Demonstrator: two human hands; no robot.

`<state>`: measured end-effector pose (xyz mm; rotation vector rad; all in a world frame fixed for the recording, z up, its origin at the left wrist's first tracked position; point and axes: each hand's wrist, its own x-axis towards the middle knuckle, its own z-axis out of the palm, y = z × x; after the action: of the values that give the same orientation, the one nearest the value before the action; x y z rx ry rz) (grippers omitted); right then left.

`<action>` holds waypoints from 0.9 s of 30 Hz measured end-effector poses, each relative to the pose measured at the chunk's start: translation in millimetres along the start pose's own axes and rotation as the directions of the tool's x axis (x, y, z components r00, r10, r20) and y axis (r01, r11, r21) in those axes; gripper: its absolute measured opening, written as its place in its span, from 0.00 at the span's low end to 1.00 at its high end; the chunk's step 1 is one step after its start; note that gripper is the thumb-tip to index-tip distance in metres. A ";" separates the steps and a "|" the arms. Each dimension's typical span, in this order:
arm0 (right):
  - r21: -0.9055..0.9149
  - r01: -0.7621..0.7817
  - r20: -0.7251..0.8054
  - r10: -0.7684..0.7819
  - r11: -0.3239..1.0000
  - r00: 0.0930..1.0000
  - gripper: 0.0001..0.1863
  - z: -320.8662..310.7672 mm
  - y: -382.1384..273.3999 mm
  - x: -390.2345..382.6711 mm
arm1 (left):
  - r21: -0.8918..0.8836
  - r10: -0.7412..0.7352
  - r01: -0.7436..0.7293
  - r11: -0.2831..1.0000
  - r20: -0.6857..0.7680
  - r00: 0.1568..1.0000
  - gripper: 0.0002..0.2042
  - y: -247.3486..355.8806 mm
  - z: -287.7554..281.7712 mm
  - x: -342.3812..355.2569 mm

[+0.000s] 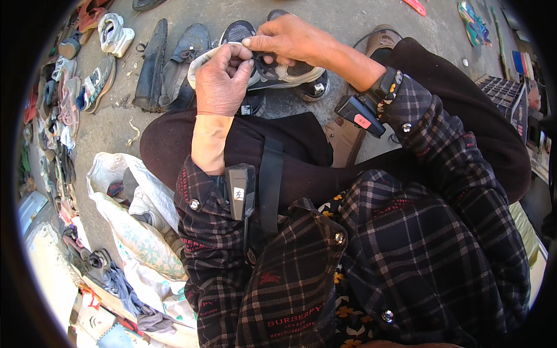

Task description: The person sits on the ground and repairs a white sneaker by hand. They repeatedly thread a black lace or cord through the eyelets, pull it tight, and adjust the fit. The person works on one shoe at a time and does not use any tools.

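A grey and black sneaker with a pale sole lies sideways before me, its toe toward the right. Over its light collar, my left hand is closed, thumb and fingertips pinched together at the edge. My right hand comes in from the right, its thumb and fingers closed on the upper beside the left fingertips. Whether a lace or some other small thing is between the fingers is too small to tell. Another dark shoe shows behind the hands, and a shoe with a white label sits partly under the sneaker.
Dark leather shoes stand left of my hands. Past them are a grey-blue sneaker, a white sneaker and rows of footwear. A white woven sack holding shoes leans by my left knee. A black crate stands at right.
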<state>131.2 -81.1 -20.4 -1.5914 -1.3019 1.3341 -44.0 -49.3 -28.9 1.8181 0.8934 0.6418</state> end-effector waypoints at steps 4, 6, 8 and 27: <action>0.072 -0.129 0.076 0.124 0.989 0.989 0.20 2.1 -3.2 -1.3 | -0.077 -0.010 0.002 0.997 -0.103 0.995 0.07 -4.1 3.6 3.4; 0.138 -0.201 0.109 0.186 0.970 0.976 0.17 -0.3 -4.5 -1.7 | -0.103 -0.019 0.009 0.995 -0.093 0.995 0.09 -4.8 3.9 3.1; 0.208 -0.248 0.126 0.226 0.946 0.966 0.15 -1.9 -5.0 -2.5 | -0.142 -0.013 0.001 0.990 -0.080 0.997 0.09 -4.7 4.5 2.4; -0.034 -0.195 0.088 0.198 0.980 0.976 0.15 -2.4 -4.6 -0.7 | -0.025 -0.100 0.101 0.995 0.034 0.994 0.13 5.6 2.9 0.5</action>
<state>132.3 -80.3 -15.3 -1.7315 -1.2447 1.5316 -39.8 -51.8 -24.9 1.7431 0.9436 0.5563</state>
